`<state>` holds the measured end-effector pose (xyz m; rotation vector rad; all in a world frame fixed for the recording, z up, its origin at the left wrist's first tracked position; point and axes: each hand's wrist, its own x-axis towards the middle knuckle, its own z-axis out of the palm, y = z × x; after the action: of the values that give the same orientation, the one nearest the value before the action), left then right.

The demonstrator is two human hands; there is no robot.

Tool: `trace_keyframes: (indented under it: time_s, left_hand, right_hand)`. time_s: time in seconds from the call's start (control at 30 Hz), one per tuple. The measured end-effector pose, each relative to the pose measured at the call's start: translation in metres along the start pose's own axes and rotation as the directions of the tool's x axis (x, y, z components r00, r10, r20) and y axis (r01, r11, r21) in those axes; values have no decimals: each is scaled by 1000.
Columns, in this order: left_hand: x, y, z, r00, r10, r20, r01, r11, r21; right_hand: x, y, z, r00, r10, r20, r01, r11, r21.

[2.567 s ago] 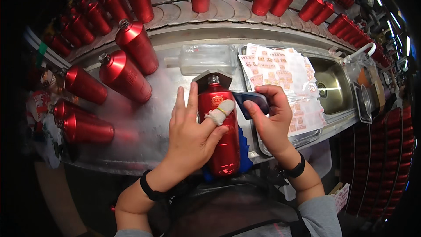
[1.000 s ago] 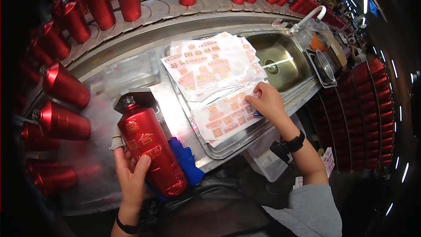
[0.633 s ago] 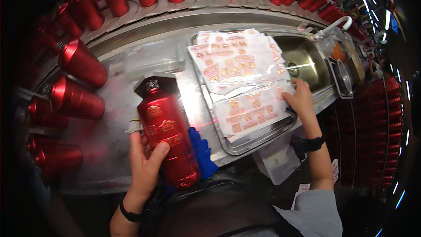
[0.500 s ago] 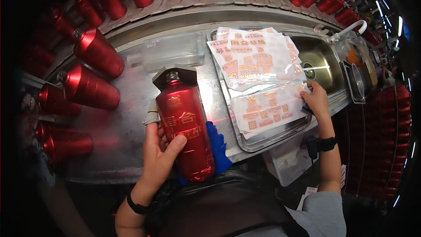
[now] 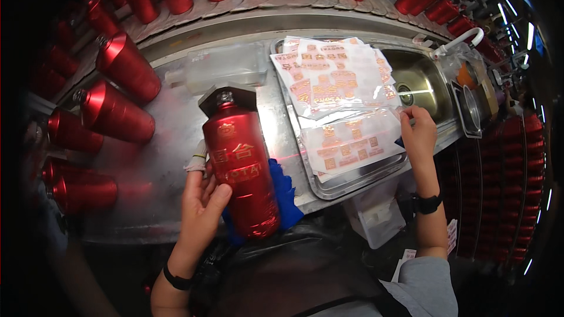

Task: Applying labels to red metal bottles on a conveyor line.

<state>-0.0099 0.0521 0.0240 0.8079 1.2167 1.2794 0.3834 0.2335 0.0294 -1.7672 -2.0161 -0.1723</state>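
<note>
- Bright overhead light; glare streaks the shiny steel counter [image 5: 170, 158].
- Strong fisheye bending, dark vignette at rim.
- Centre sharp, edges murky.

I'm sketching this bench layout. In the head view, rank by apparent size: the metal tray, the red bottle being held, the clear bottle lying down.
1. Metal tray
2. Red bottle, though nearness to the camera enlarges it
3. Clear bottle

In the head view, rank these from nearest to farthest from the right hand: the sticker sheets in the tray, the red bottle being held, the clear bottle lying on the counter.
From the right hand:
1. Sticker sheets, touching its fingertips, in the tray.
2. Red bottle, to the left, gripped by the left hand.
3. Clear bottle, farthest, up-left on the counter.
</note>
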Motion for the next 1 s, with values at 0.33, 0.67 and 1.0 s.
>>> trace_keyframes:
  time_s: [0.33, 0.67, 1.0]
  left_hand:
    - [-13, -2, -2, 998, 48, 33, -46, 997, -58]
    - [-27, -11, -4, 969, 214, 121, -239, 938, 253]
    - [-28, -9, 1, 977, 194, 93, -215, 878, 428]
  right_hand:
    - [-59, -178, -50, 654, -603, 457, -116, 517, 848]
    - [-78, -223, -32, 694, -652, 305, 100, 507, 856]
    - [-69, -228, -26, 743, -611, 274, 130, 534, 836]
